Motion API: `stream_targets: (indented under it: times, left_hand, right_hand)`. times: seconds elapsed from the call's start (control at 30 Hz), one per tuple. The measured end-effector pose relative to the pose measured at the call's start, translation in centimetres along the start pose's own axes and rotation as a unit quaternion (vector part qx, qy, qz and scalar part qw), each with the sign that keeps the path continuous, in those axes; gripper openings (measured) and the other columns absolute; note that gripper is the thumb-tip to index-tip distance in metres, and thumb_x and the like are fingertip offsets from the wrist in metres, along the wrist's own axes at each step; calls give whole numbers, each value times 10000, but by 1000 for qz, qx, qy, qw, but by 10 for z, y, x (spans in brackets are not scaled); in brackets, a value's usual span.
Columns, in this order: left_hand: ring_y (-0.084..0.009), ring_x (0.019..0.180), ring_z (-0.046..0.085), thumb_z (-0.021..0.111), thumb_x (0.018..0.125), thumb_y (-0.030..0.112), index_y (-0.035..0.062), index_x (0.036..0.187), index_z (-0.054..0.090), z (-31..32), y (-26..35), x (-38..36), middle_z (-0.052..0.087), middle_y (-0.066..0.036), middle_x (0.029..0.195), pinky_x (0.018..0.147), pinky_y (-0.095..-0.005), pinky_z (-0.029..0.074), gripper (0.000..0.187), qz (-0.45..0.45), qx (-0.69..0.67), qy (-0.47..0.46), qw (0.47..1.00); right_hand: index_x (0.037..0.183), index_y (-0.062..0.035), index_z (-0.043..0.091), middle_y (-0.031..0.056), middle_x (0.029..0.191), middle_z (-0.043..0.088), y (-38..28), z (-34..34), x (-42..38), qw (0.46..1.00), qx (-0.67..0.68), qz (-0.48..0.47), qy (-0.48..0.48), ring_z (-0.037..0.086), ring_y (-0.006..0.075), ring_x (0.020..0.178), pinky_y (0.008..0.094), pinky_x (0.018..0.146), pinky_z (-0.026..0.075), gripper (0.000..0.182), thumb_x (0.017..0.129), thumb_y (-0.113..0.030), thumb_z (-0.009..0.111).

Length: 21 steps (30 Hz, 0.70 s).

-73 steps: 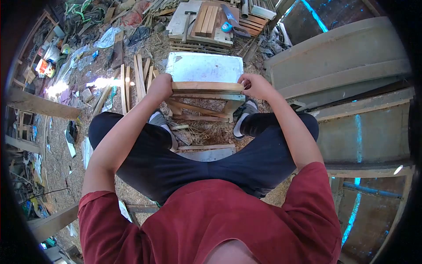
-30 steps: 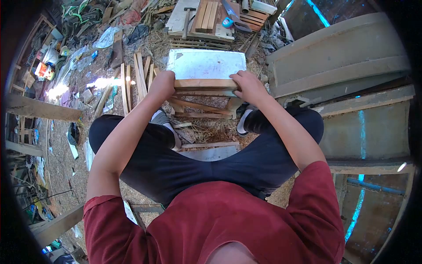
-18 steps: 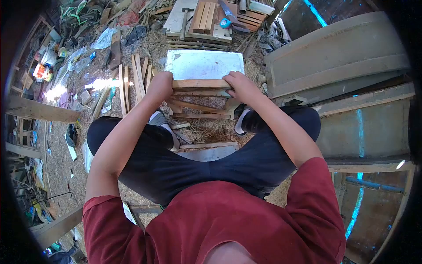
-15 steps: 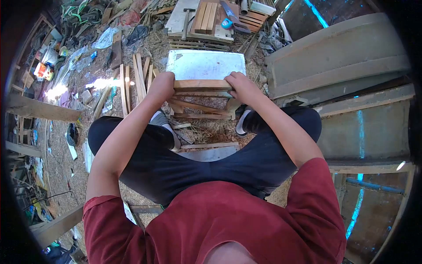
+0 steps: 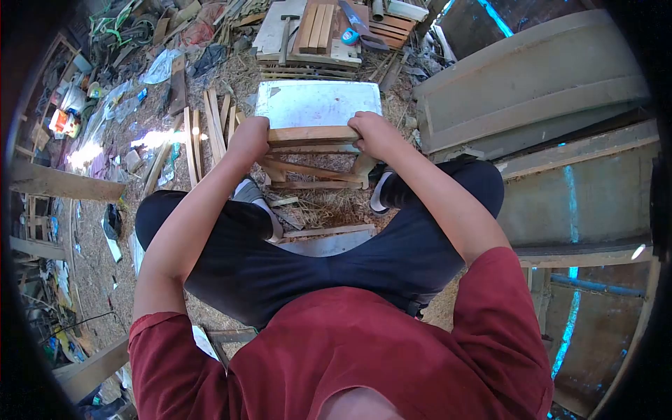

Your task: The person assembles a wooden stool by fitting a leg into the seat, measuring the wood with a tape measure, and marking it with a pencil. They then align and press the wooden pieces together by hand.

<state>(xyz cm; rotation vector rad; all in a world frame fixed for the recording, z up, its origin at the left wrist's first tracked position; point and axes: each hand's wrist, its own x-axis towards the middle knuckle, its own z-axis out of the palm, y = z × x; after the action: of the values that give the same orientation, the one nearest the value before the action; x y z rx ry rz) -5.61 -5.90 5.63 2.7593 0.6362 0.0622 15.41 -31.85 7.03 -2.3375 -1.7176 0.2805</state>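
Observation:
Between my hands a short wooden strip point(image 5: 312, 134) lies crosswise at the near edge of a low bench with a worn white top point(image 5: 322, 101). My left hand point(image 5: 250, 136) is closed round the strip's left end. At the opposite end, my right hand point(image 5: 376, 133) grips it with the thumb underneath and curled fingers on top. Beneath the strip, the bench's wooden frame point(image 5: 315, 170) shows above the straw-covered ground.
Beyond the bench, a second low stand holds a hammer point(image 5: 285, 40), several wooden slats point(image 5: 318, 28), a handsaw point(image 5: 355, 17) and a blue tape measure point(image 5: 349, 36). Loose wood strips point(image 5: 214, 122) lie at left. Large panels point(image 5: 532, 84) lean at right; scattered rubbish covers the far left ground.
The whole view has shifted slightly, so the scene sits a little further left. Both hands keep their grip on the strip, which stays at the bench's near edge.

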Motion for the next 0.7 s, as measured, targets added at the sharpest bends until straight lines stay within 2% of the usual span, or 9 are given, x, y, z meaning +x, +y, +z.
stream_targets:
  times: [0.07, 0.17, 0.23, 0.27, 0.33, 0.43, 0.53, 0.7]
  left_hand:
    - [-458, 964, 693, 743, 723, -9, -10, 932, 723, 3, -2, 2, 722, -256, 947, 868, -503, 554, 210, -7, 4, -1, 1000]
    - [-452, 963, 694, 718, 727, -16, -8, 937, 724, 0, 1, 0, 721, -254, 942, 870, -502, 554, 210, 3, 12, 3, 1000]
    - [-451, 968, 702, 714, 737, -12, -9, 922, 722, 0, 1, 1, 725, -257, 961, 875, -507, 561, 185, 7, 12, 5, 1000]
    - [-449, 974, 711, 710, 747, -8, -10, 907, 721, 0, -1, 1, 728, -261, 979, 881, -513, 569, 161, 10, 11, 7, 1000]
    - [-447, 976, 712, 710, 748, -8, -10, 910, 721, -5, 3, -1, 730, -260, 981, 883, -512, 570, 163, -1, 9, -5, 1000]
    - [-446, 976, 713, 701, 756, -17, -14, 925, 724, -7, 6, -1, 732, -258, 982, 883, -513, 573, 171, -23, -4, -23, 999]
    - [-450, 969, 711, 686, 765, -32, -16, 928, 726, -5, 5, -1, 730, -263, 978, 881, -516, 573, 168, -7, 12, -7, 1000]
    - [-463, 958, 703, 672, 767, -41, -17, 912, 725, -9, 7, -2, 724, -269, 973, 869, -525, 567, 156, -5, -5, -1, 1000]
  right_hand:
    - [939, -17, 687, 162, 1063, 660, -6, 0, 2, 1000, -11, 14, -5, 642, 373, 1100, 481, 964, 553, 229, 737, -12, 795]
    - [1001, -15, 686, 167, 1093, 653, -5, 6, 3, 998, -40, 41, -17, 637, 376, 1110, 477, 971, 558, 286, 737, -22, 796]
    - [1099, -27, 666, 164, 1135, 631, -5, 19, 3, 997, -67, 4, 34, 615, 374, 1131, 481, 975, 542, 378, 748, -57, 805]
    - [1099, -27, 666, 164, 1135, 631, -2, 23, 1, 997, -66, 2, 35, 615, 374, 1131, 481, 975, 542, 378, 748, -57, 805]
    - [1191, -55, 618, 148, 1173, 598, -8, 15, -11, 997, 8, -23, 70, 585, 362, 1156, 476, 984, 514, 466, 767, -89, 807]
    - [1218, -70, 589, 130, 1177, 582, -3, 21, -12, 994, -29, -56, 89, 567, 347, 1169, 467, 991, 490, 493, 781, -120, 813]
    - [1240, -80, 578, 126, 1183, 576, -1, 24, -11, 994, -38, -54, 88, 566, 344, 1173, 469, 994, 490, 514, 788, -135, 817]
    - [1216, -75, 599, 135, 1167, 592, -1, 10, -6, 997, -5, -47, 59, 581, 356, 1147, 476, 994, 498, 481, 788, -123, 812]
